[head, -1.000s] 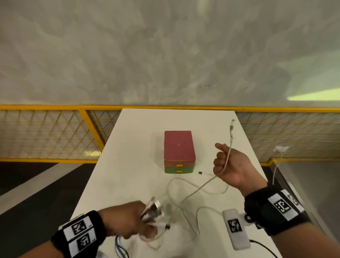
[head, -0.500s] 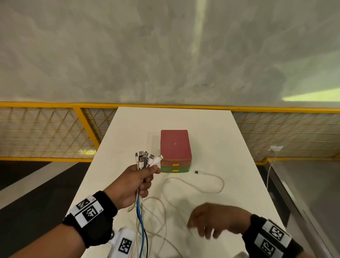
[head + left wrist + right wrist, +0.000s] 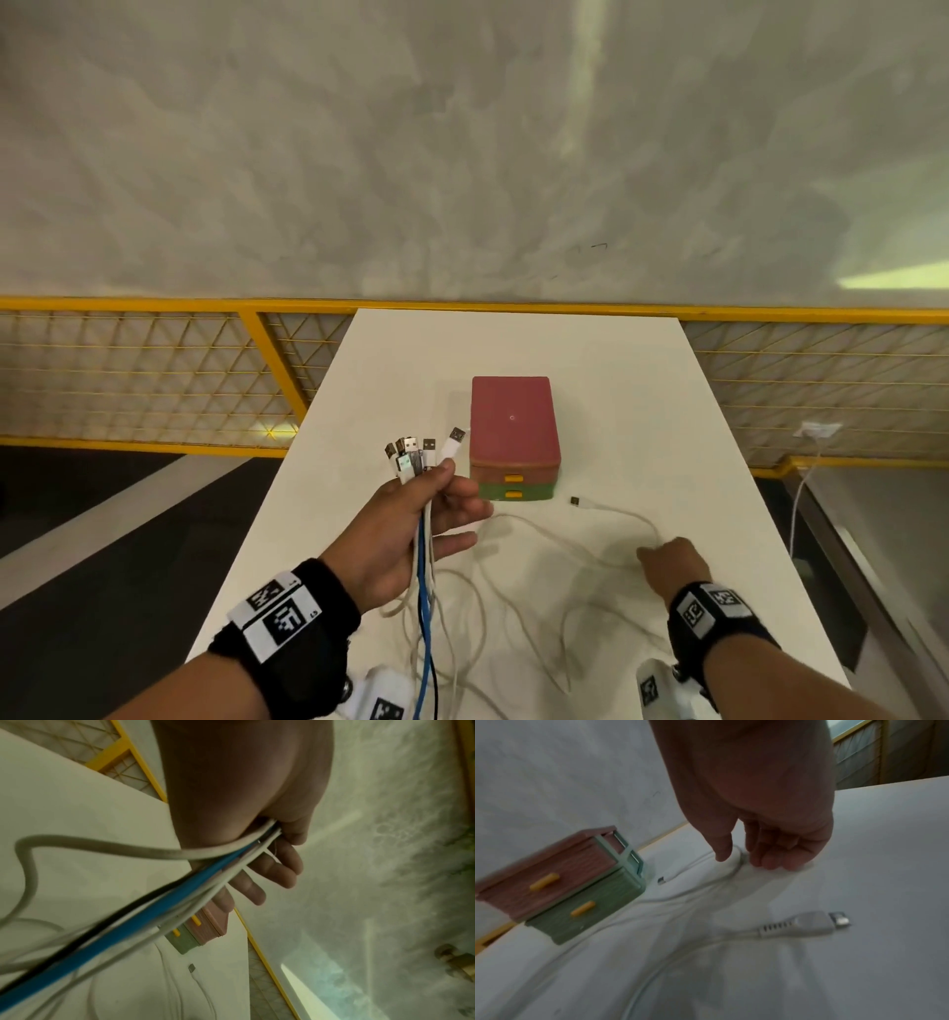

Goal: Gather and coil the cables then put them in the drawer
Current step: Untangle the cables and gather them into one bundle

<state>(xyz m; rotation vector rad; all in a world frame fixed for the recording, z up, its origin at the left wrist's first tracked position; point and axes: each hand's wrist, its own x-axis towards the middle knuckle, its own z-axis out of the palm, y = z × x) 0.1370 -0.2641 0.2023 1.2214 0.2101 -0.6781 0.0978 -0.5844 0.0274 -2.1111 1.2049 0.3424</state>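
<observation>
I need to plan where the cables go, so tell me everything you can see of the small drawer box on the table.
The small plastic two-drawer box stands upright mid-table, pink top and upper drawer, green lower drawer, each with a yellow bar handle. Both drawers look closed. Its side shows an open green frame. Neither hand touches it; a white cable's plug lies just off its front right corner.

Dim greenish light; wrist views blurred; head view edges bowed.

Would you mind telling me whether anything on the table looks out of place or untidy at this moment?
Yes: the white cables sprawl in loose loops over the table, and one small plug lies stray beside the closed drawer box. The left hand grips only the gathered plug ends. Nothing looks damaged.
</observation>
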